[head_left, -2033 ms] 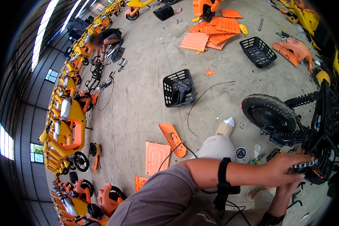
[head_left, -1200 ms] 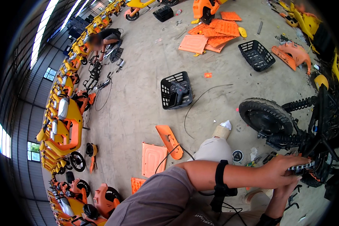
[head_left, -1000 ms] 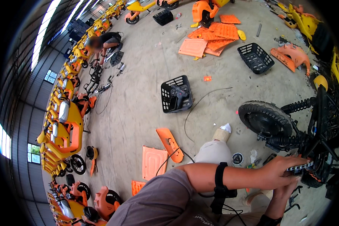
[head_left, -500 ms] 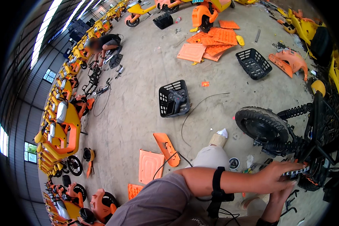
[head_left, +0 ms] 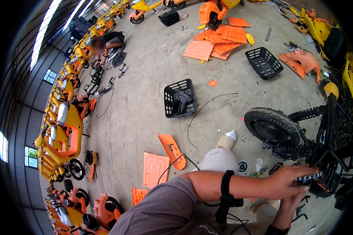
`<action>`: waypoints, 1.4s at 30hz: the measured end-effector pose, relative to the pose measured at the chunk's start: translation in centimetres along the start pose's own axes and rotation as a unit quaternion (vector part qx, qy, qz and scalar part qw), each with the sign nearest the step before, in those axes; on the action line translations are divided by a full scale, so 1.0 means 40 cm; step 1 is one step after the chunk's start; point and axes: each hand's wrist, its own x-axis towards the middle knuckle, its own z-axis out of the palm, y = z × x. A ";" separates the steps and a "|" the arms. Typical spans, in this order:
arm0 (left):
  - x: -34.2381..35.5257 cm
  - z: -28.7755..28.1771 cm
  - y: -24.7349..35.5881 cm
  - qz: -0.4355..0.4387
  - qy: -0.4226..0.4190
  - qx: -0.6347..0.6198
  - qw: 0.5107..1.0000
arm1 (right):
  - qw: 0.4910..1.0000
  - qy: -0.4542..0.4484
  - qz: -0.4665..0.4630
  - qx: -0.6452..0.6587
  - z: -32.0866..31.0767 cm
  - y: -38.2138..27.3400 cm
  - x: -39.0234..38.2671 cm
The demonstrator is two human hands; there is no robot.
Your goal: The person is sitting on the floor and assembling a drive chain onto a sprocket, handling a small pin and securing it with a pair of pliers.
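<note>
My left hand (head_left: 284, 181) reaches across to the lower right with its fingers closed on a silver chain-like part (head_left: 309, 177), beside the lower end of an overturned black scooter frame (head_left: 329, 133). My right hand (head_left: 292, 199) is below it, fingers curled up toward the same part; what they hold is hidden. The frame carries a black wheel (head_left: 270, 127) and coil shock absorbers (head_left: 306, 113). Tools (head_left: 262, 171) and a small round part (head_left: 243, 166) lie on the floor by my leg (head_left: 219, 156).
A black basket with a drill (head_left: 180, 98), a second basket (head_left: 262, 62), orange panels (head_left: 223, 39) and a cable (head_left: 208, 102) lie on the concrete floor. A person (head_left: 110, 43) crouches over parts at upper left. Rows of yellow scooters (head_left: 68, 137) line the left; yellow body parts (head_left: 321, 27) are piled upper right.
The whole view has shifted slightly. Both hands remain at the chain-like part by the frame, with only small movement.
</note>
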 end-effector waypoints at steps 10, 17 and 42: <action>-0.003 -0.006 0.013 -0.013 -0.006 0.011 1.000 | 0.986 0.170 -0.005 -0.002 0.071 0.004 -0.005; -0.005 -0.005 0.021 -0.024 -0.004 0.014 1.000 | 0.993 0.104 -0.016 -0.060 -0.001 -0.013 -0.006; -0.011 0.002 0.008 0.022 0.000 0.042 0.999 | 0.998 0.059 -0.002 0.018 0.018 0.001 -0.021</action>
